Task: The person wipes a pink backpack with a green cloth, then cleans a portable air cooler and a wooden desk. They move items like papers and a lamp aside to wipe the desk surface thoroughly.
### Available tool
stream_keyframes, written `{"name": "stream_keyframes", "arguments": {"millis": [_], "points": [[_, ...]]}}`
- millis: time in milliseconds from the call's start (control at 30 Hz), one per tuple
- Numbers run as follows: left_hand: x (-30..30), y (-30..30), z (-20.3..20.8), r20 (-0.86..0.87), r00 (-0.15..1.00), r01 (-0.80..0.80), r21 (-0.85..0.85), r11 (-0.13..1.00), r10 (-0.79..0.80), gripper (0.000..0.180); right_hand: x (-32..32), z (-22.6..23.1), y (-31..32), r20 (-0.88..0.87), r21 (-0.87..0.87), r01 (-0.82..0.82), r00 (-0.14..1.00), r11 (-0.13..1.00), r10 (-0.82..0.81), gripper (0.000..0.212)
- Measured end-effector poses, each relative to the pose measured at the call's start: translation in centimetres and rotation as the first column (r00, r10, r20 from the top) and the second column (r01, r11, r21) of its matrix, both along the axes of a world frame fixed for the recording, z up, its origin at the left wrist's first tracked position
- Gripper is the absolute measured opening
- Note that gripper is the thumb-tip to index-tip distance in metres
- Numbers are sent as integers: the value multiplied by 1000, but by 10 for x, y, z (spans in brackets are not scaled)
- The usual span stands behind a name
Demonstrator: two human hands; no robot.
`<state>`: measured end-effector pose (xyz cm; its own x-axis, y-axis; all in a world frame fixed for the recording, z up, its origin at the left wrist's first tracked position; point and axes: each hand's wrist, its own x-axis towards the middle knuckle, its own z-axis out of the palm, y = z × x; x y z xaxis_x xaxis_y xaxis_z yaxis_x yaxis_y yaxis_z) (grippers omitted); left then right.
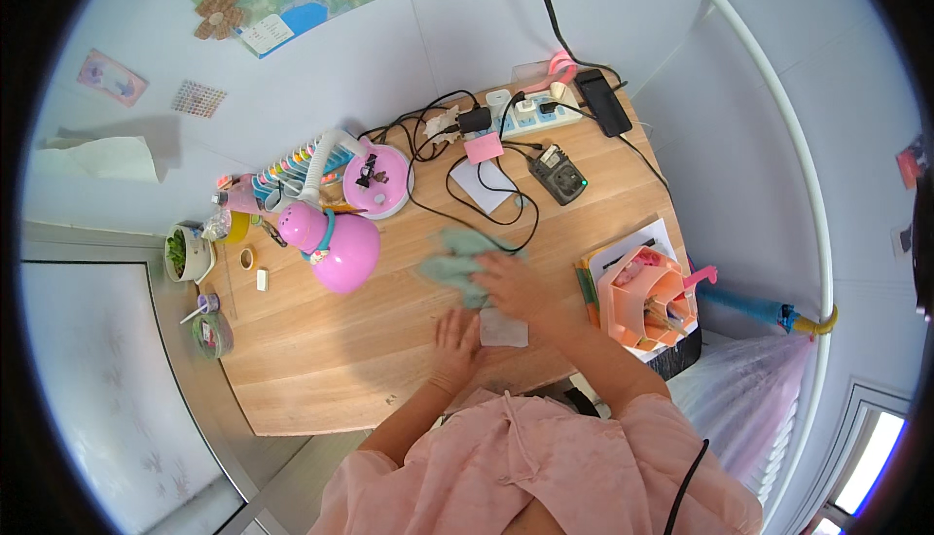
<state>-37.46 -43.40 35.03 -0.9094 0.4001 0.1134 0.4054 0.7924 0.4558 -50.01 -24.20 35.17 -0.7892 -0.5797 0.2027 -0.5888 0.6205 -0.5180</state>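
Note:
My right hand (508, 284) presses on a crumpled pale green cloth (457, 261) on the wooden desk, its fingers over the cloth's right side. Both look slightly blurred. Nearer to me, my left hand (455, 342) lies flat on the desk with its fingers stretched out. Its fingertips are beside the left edge of a small greyish-white square (504, 329), which sits just below my right hand; I cannot tell whether they touch it. What the square is made of does not show clearly.
Left of the cloth stands a pink rounded lamp (342, 251). Black cables (438, 206) loop behind the cloth, near a charger (558, 175) and a power strip (545, 115). An orange organizer (632, 306) stands on papers at the right. A phone (603, 103) lies at the back right.

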Motion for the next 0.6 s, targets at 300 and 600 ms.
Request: {"name": "stream_keyframes", "arguments": {"millis": [300, 600], "points": [[-17, -81, -4, -132, 940, -315, 13, 949, 313, 24, 60, -3, -25, 50, 55, 292, 954, 955, -295, 49], [26, 5, 10, 38, 975, 214, 96, 972, -218, 40, 43, 7, -15, -14, -20, 401, 916, 916, -401, 43]]}}
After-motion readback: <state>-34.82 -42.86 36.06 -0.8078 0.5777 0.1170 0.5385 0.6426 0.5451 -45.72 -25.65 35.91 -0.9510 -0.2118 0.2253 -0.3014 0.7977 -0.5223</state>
